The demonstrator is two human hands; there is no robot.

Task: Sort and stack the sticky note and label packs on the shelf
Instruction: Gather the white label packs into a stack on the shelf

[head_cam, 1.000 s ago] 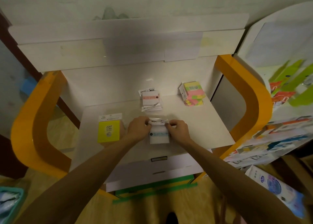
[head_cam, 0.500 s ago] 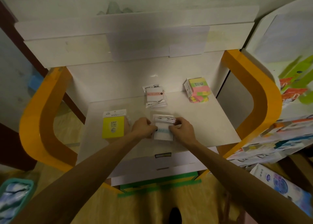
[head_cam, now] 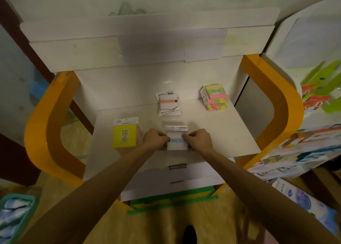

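- In the head view, we see the left hand [head_cam: 154, 140] and the right hand [head_cam: 199, 139] on the two sides of a small white label pack with a pale blue printed band [head_cam: 176, 142].
- The pack lies flat on the white shelf board [head_cam: 230, 133], near its front edge and about in the middle.
- The fingers of the left hand are curled and pinch the left edge of the pack; the fingers of the right hand are curled and pinch its right edge.
- To the left of the hands, just beside the left hand, lies a yellow square sticky note pack with a white header card [head_cam: 125, 133].
- Behind the held pack, close to the back wall of the shelf, lies a small stack of white label packs with a pink band in clear plastic [head_cam: 169, 104].
- At the back right corner stands a multicolour block of sticky notes in pink, green and yellow [head_cam: 215, 97], well apart from the hands.
- The shelf is carried by curved orange side frames [head_cam: 280, 103].
- On the right a white display rack with coloured packets [head_cam: 317, 103] stands beside the shelf.
- At the lower left we see a teal basket [head_cam: 16, 216] on the floor.
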